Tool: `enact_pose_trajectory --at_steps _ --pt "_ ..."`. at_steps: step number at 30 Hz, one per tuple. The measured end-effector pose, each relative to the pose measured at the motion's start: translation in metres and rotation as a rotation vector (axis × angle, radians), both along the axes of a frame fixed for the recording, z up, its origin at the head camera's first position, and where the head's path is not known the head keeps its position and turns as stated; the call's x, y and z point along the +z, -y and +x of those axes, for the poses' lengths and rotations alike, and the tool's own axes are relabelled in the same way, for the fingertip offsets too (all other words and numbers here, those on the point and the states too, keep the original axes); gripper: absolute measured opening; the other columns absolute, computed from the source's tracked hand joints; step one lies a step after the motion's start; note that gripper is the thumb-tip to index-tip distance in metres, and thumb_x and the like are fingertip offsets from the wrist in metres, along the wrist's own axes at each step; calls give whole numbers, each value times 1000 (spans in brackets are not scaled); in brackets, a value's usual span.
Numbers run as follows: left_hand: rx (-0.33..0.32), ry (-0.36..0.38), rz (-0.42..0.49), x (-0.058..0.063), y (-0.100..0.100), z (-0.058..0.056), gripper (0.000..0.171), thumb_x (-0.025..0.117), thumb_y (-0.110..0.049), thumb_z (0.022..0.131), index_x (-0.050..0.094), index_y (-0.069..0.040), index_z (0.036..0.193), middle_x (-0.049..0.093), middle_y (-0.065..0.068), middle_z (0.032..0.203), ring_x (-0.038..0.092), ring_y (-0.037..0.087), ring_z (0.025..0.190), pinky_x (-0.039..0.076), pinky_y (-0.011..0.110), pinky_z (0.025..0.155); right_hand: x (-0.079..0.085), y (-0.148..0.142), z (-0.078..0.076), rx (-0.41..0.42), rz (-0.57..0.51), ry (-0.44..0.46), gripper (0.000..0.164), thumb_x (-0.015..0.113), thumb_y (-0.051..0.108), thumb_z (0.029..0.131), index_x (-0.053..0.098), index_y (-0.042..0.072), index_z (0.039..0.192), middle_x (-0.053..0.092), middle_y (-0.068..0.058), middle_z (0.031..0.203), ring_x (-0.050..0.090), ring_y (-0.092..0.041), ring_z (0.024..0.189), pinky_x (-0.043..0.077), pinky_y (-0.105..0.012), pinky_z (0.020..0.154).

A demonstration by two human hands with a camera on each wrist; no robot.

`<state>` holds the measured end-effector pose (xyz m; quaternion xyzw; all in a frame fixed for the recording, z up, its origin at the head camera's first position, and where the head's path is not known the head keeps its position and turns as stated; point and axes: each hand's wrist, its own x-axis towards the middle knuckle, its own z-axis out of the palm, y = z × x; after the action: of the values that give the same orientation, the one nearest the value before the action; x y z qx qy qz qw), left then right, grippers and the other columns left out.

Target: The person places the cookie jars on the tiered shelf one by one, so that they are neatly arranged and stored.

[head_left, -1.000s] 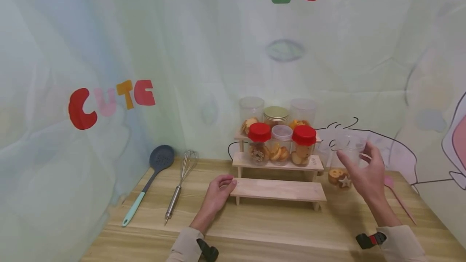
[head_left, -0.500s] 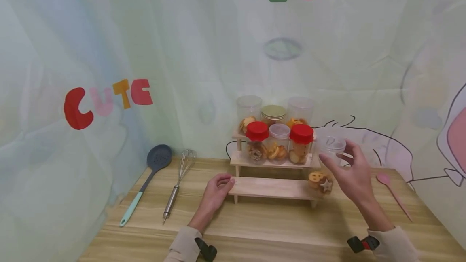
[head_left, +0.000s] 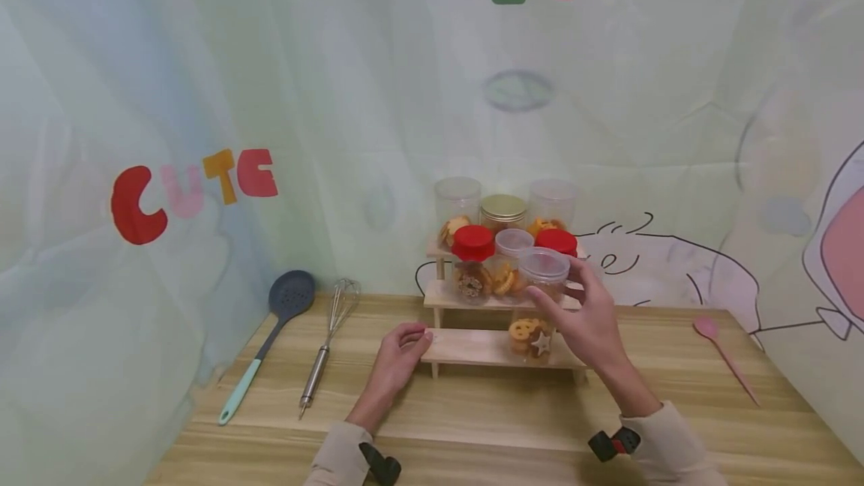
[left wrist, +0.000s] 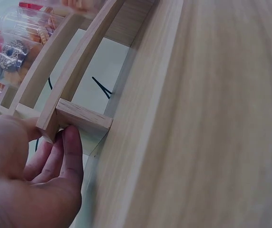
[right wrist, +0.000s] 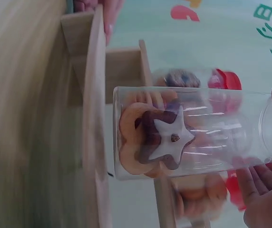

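My right hand point(head_left: 594, 325) grips a clear jar point(right wrist: 217, 135) near its top. At the bottom of the jar are cookies point(right wrist: 167, 137), one with a white star. In the right wrist view, a narrow gap shows between the jar's base and the lowest step of a wooden display stand point(head_left: 466, 347). My left hand point(head_left: 394, 362) pinches this step's left end, thumb above and fingers below, as the left wrist view shows. Behind, the middle step carries cookie jars, including a red-lidded jar point(head_left: 472, 268); the held jar partly hides another red-lidded one.
The top step holds two tall clear jars and a gold-lidded jar point(head_left: 502, 212) between them. A slotted skimmer point(head_left: 283, 310) and a whisk point(head_left: 331, 343) lie on the table to the left. To the right is a pink spoon point(head_left: 725, 358). A printed curtain hangs behind.
The right hand has carried the clear jar leftward, from beside the stand's right end to over the lowest step. My left hand keeps its hold on the step's left end.
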<state>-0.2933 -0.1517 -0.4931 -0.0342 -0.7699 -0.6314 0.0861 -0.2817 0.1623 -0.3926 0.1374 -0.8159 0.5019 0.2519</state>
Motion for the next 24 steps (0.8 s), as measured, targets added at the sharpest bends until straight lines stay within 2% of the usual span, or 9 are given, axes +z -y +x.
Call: enact_pose_trajectory --at_steps 6,8,14,19,24 --pt "-2 5 -3 -1 0 -1 42 70 -19 107 64 9 137 72 25 132 70 33 123 53 16 90 -5 22 -1 51 6 -19 75 88 38 92 52 15 154 65 -6 143 67 -27 125 60 -48 100" --pt "2 8 -7 -1 0 -1 42 70 -20 107 64 9 137 72 24 132 70 33 123 53 16 91 -7 29 -2 59 -1 -24 75 88 38 92 52 14 154 65 -8 145 67 -29 127 60 -54 102" --pt "3 14 1 -2 2 -2 42 70 -19 107 63 9 137 72 24 131 70 32 123 54 17 92 -10 47 -5 32 -40 -7 80 89 42 91 51 12 155 64 -10 147 65 -32 131 60 -56 106" --pt "-2 19 12 -2 1 -3 42 70 -18 107 63 10 137 72 24 131 71 31 121 53 15 90 -13 57 -6 -2 -78 -32 79 91 39 90 52 11 153 63 -9 146 66 -31 131 59 -55 108" --pt "2 26 13 -1 0 -2 42 70 -19 107 63 9 138 71 24 132 70 31 124 54 19 93 -17 65 -7 13 -97 -71 78 92 36 89 51 12 152 61 -8 145 63 -29 131 57 -54 110"
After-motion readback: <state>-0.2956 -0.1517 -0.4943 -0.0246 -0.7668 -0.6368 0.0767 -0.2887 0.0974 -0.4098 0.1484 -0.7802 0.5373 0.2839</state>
